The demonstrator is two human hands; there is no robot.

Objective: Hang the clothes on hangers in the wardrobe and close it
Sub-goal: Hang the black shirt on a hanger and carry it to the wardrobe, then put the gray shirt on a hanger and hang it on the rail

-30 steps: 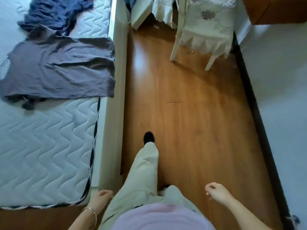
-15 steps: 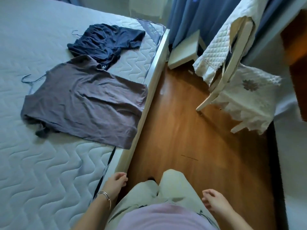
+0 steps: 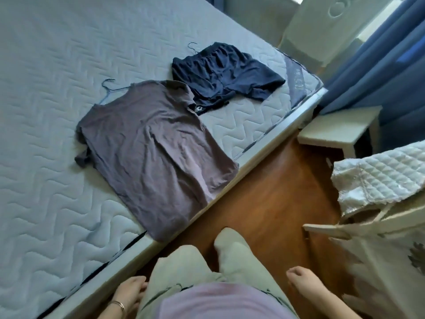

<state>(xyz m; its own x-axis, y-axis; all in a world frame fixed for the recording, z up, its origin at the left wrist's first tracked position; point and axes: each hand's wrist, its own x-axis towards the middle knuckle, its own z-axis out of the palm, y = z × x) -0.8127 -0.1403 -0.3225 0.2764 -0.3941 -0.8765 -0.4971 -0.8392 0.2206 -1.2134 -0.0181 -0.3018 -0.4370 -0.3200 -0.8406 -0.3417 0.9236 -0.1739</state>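
A person stands on the wooden floor (image 3: 264, 192) beside a bed (image 3: 46, 157), looking down across its quilted grey mattress. Both hands hang low at the bottom of the view. The left hand (image 3: 131, 288), at about seven o'clock, rests against the pale trouser leg (image 3: 184, 261) with its fingers relaxed and nothing in them; a thin bracelet (image 3: 118, 303) circles the wrist. The right hand (image 3: 303, 284), at about five o'clock, hangs free over the floor, fingers loosely curled and empty.

The clothes lie on the mattress. A grey-brown T-shirt (image 3: 151, 143) is spread flat near the middle of the view, its hem reaching the bed's edge closest to the person. At the shirt's eleven o'clock, the hook of a thin blue wire hanger (image 3: 108, 85) sticks out past the collar end; whether the wire runs inside the shirt cannot be told. Just beyond the shirt, at its one o'clock and touching its shoulder, lies a crumpled navy garment (image 3: 225, 72), with the hook of a second wire hanger (image 3: 192, 46) showing at its far left edge.

At two o'clock a small white stool (image 3: 340, 130) stands by the bed's corner under blue curtains (image 3: 379, 65). At three to four o'clock a white chair (image 3: 345, 226) carries a white quilted cover (image 3: 379, 178).
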